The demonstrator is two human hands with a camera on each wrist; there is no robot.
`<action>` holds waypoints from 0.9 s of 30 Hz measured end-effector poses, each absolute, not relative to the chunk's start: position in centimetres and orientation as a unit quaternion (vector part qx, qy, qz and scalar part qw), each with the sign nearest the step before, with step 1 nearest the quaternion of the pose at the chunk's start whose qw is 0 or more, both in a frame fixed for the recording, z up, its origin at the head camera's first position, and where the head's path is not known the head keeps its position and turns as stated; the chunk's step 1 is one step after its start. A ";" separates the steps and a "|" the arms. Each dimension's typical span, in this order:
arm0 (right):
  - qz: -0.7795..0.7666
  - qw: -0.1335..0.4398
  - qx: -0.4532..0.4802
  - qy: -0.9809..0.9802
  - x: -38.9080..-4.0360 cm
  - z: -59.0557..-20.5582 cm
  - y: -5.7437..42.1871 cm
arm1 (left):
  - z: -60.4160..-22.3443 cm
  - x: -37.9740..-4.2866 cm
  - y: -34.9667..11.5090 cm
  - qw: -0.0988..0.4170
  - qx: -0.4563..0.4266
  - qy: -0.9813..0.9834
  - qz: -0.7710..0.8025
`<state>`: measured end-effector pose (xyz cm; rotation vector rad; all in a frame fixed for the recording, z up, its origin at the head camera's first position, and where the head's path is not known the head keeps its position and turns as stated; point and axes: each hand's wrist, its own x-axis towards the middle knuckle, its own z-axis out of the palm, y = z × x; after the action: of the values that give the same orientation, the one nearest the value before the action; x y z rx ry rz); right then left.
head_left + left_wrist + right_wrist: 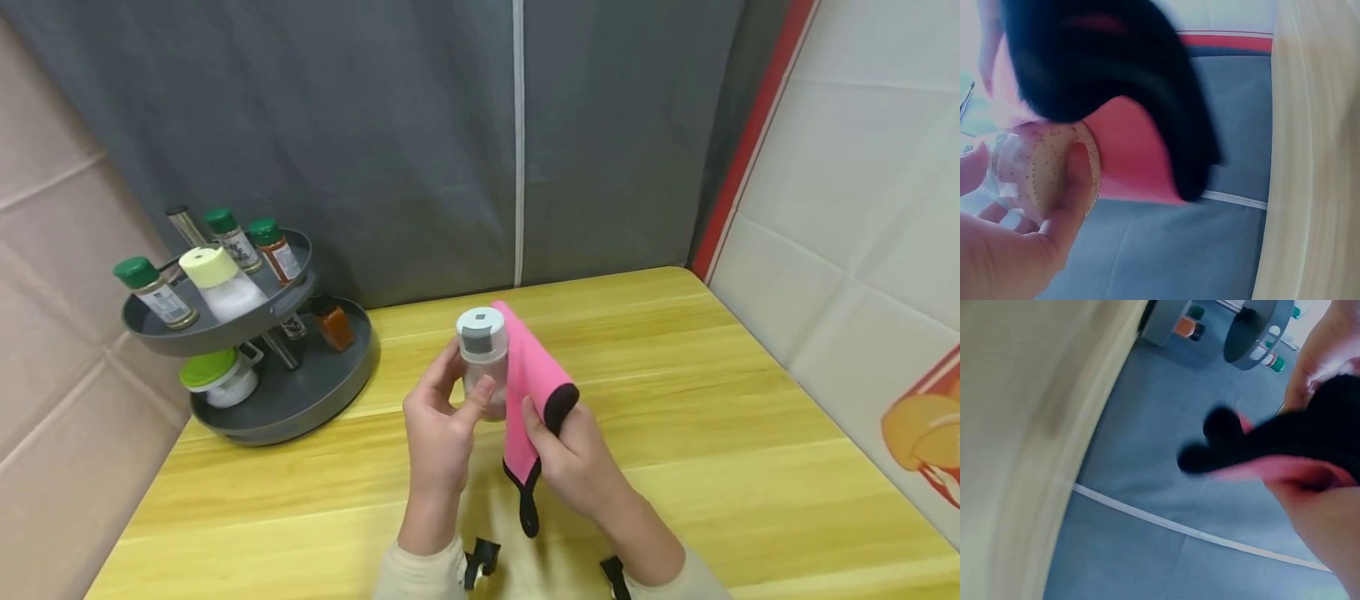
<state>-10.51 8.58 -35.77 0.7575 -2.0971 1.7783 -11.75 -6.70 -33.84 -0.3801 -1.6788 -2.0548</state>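
Above the table, my left hand (442, 425) grips a clear seasoning jar (483, 371) with a white and grey lid, thumb across its front. In the left wrist view the jar (1041, 169) shows its speckled base, with fingers wrapped around it. My right hand (573, 454) holds a folded pink cloth (528, 367) with black edging and a black hanging loop. The cloth lies along the jar's right side, overlapping it in the head view. In the right wrist view the cloth's black edge (1260, 447) hides most of the fingers.
At the left stands a grey two-tier rotating rack (300, 408). Its upper tier bears several green-capped spice bottles and a cream-lidded shaker (225, 287). Below are a green-lidded pot (221, 379) and an orange-brown bottle (334, 329). A grey curtain (420, 150) hangs behind the wooden table (712, 400).
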 end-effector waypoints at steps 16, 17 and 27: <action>0.632 0.160 0.251 -0.715 -10.6 -31.5 9.0 | -34.2 -12.0 -6.4 0.208 -0.099 -0.663 -0.712; 0.636 0.174 0.259 -0.706 -10.5 -31.4 8.8 | -34.1 -12.0 -6.4 0.205 -0.099 -0.661 -0.715; 0.620 0.121 0.231 -0.740 -10.6 -33.9 8.8 | -33.6 -12.0 -6.8 0.217 -0.095 -0.630 -0.740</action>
<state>-10.56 8.79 -33.94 0.6747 -2.1607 1.8117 -12.02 -6.77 -33.59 -0.2630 -1.7445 -2.0497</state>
